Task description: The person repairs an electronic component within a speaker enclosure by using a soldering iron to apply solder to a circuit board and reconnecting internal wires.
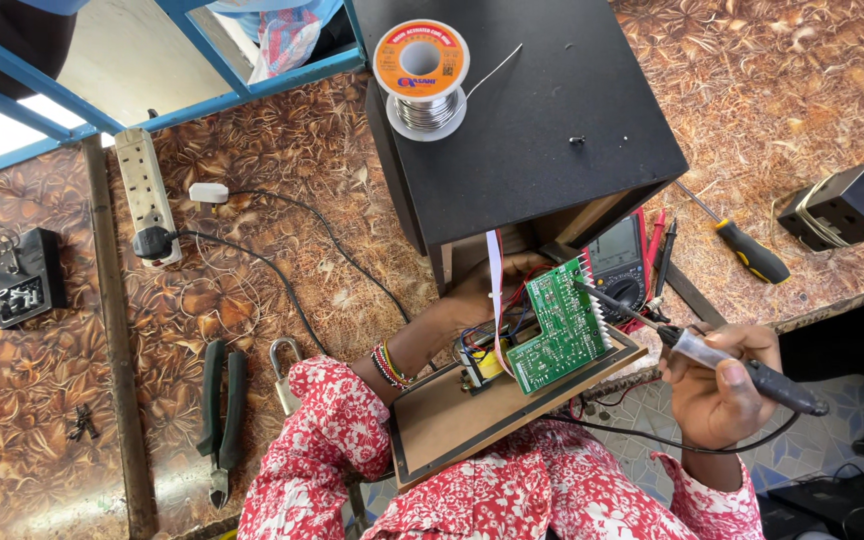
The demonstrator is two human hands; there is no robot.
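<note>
My left hand (482,295) reaches under the black speaker box (532,110) and grips the green circuit board (560,325) from behind, tilting it up over a brown wooden panel (442,420) that rests on my lap. My right hand (717,385) is shut on a soldering iron (752,370), whose thin tip touches the upper right part of the board. Red, blue and white wires (497,300) run from the board into the box. A spool of solder wire (420,75) stands on top of the box.
On the patterned table lie green-handled pliers (222,415), a padlock (285,372), a white power strip (147,195) with a black plug, a black switch part (27,280), a screwdriver (742,245) and a black adapter (852,200). A multimeter (620,262) sits behind the board.
</note>
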